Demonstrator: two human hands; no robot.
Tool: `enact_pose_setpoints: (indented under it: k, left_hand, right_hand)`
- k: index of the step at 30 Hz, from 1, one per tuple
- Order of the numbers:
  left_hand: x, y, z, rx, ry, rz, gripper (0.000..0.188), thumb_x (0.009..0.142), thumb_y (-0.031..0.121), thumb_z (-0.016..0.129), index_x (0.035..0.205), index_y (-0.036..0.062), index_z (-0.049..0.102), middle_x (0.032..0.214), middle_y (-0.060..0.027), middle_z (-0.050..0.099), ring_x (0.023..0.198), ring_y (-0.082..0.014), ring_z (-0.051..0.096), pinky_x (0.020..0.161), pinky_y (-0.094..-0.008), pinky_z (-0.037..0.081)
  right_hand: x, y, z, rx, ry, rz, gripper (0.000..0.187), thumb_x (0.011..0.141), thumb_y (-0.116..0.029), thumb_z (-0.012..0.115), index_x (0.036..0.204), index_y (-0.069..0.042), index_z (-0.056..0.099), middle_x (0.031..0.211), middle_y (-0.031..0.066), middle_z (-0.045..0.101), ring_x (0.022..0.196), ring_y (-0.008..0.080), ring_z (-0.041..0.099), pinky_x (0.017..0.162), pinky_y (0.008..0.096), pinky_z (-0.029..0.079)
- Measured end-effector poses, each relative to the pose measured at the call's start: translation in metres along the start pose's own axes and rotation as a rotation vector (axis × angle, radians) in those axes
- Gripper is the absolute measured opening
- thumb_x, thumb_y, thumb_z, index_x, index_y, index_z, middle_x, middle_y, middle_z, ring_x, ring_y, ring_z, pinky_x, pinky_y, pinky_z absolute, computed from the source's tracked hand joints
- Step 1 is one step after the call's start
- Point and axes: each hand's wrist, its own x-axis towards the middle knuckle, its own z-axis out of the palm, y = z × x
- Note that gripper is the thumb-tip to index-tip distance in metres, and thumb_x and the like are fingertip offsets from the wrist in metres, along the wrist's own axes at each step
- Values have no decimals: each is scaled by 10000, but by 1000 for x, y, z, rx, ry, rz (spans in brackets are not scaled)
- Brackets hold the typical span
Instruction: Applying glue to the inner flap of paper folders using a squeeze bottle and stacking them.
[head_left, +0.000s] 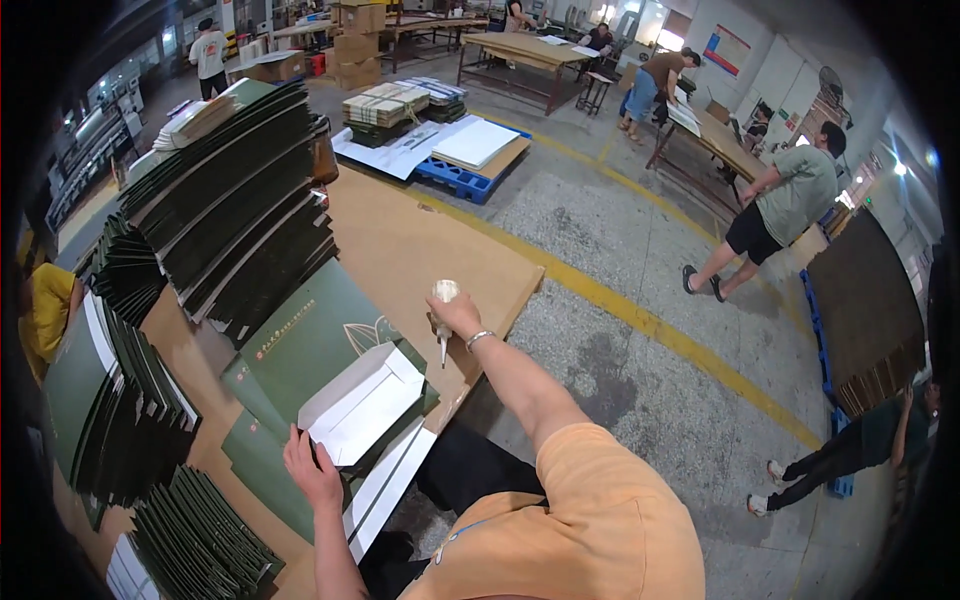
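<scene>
The right hand (460, 314) is clamped on a white bottle (446, 289), over the table (400, 225) beside the green folder (300, 325); the bottle's long axis runs steeply, nozzle (443, 350) pointing down. The left hand (316, 477), fingers slightly apart, touches the white flap (365, 405).

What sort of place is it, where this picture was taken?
Probably a workshop for paper or card goods: tall stacks of dark green card stand on the table, white sheets lie on a blue pallet, and people are at long tables beyond.
</scene>
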Motion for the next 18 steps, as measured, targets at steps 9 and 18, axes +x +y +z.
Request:
enact_pose_setpoints:
  k: [9,18]
  left_hand:
    - [-22,-21,-10,162,-63,-36,379,861,176,609,1228,81,630,1433,-93,504,1334,-365,403,1122,-512,243]
    - [8,-8,-9,-45,-162,-123,482,861,320,652,1312,160,594,1487,-55,445,1411,-304,320,1155,-497,197]
  right_hand:
    - [-25,-39,-79,476,-128,-197,509,870,-578,625,928,-74,662,696,-13,588,543,88,515,457,244,376]
    - [-170,-107,-61,751,-769,-703,367,866,-241,729,1105,-5,581,937,87,669,802,130,656,566,257,518]
